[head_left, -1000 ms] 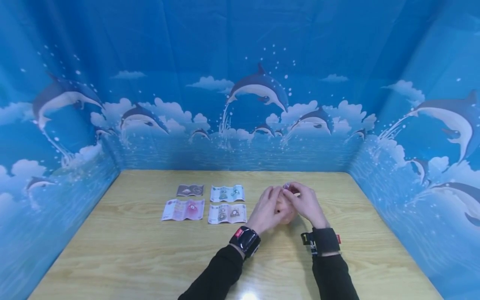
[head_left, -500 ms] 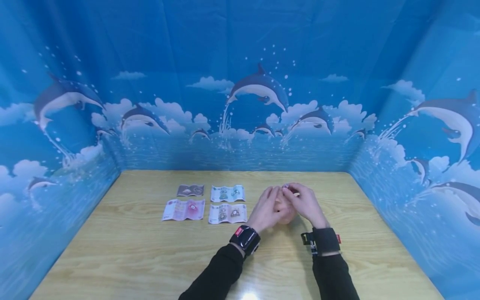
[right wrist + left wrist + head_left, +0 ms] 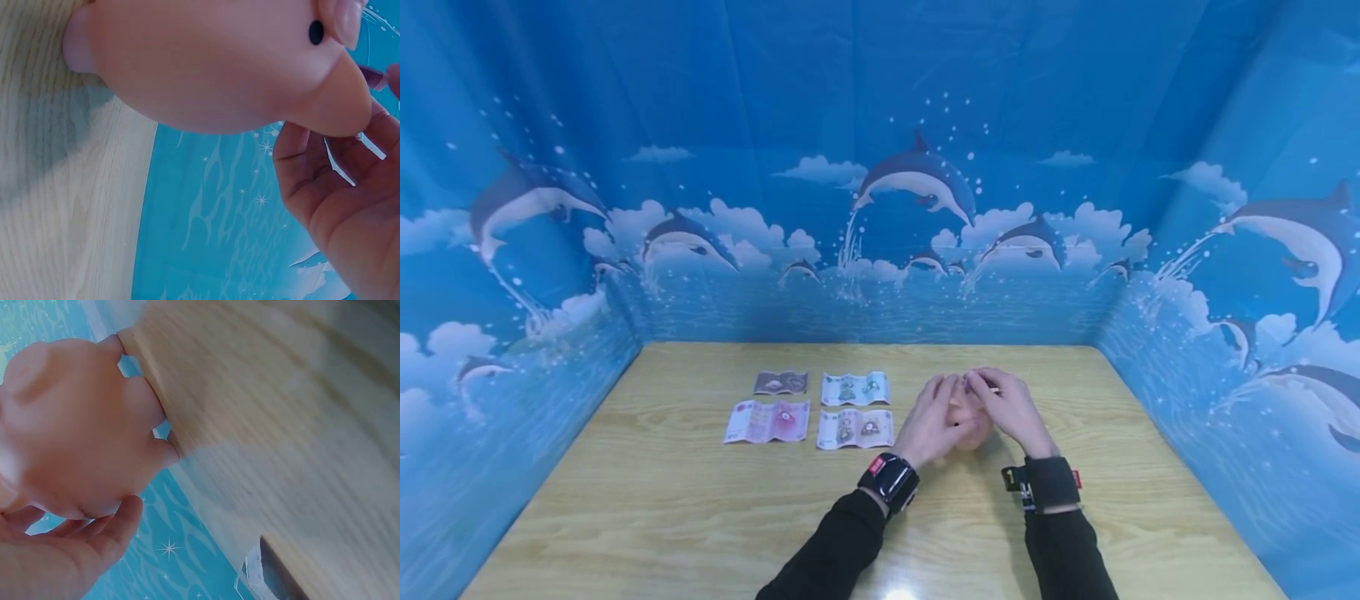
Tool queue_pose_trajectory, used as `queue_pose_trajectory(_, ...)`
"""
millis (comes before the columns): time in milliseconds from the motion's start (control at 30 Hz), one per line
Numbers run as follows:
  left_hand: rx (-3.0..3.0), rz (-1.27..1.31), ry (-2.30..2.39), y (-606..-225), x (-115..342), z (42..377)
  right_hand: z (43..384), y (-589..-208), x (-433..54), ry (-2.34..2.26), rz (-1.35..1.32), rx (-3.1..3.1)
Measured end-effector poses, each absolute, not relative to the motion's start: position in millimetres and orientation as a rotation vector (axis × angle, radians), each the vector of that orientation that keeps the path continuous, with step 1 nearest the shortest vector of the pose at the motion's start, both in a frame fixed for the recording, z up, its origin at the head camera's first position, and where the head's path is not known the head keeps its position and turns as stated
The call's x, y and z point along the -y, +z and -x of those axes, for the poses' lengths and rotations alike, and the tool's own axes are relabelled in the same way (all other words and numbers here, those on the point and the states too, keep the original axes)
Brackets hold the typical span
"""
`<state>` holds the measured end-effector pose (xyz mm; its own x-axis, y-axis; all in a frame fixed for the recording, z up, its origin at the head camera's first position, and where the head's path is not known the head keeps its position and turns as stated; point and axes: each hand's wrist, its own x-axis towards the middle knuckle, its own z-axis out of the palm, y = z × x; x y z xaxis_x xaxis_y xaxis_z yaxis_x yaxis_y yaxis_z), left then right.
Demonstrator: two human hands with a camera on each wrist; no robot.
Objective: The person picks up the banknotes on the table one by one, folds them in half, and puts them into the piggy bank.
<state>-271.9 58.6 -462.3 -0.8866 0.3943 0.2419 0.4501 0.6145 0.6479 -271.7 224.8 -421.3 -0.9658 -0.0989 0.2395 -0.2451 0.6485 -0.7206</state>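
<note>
A pink pig-shaped piggy bank (image 3: 974, 427) stands on the table between both hands. My left hand (image 3: 928, 423) holds it from the left; in the left wrist view, fingers and thumb curve against the piggy bank's body (image 3: 81, 425). Above its top, my right hand (image 3: 1013, 410) pinches a small folded purple banknote (image 3: 373, 77) between thumb and fingers. Other right-hand fingers lie close by the pig's ear (image 3: 340, 103). The slot is hidden beneath the fingers.
Creased banknotes lie flat to the left: a brown one (image 3: 780, 382), a pink one (image 3: 767, 422), a green one (image 3: 855, 388) and a brownish one (image 3: 855, 428). Blue dolphin curtains (image 3: 880, 292) enclose the wooden table (image 3: 662, 517) at the back and sides.
The folded banknote in the right fingers shows less above the piggy bank than a second ago. The right fingertips have shifted slightly; the left hand keeps its hold.
</note>
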Motion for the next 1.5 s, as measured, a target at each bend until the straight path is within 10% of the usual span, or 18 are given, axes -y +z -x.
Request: queue_pose_trajectory(1500,2.764,0.723,-1.112,-464.6,-57.0,272.3,274.1,-424.2,-226.5,1.047,-0.483,2.698)
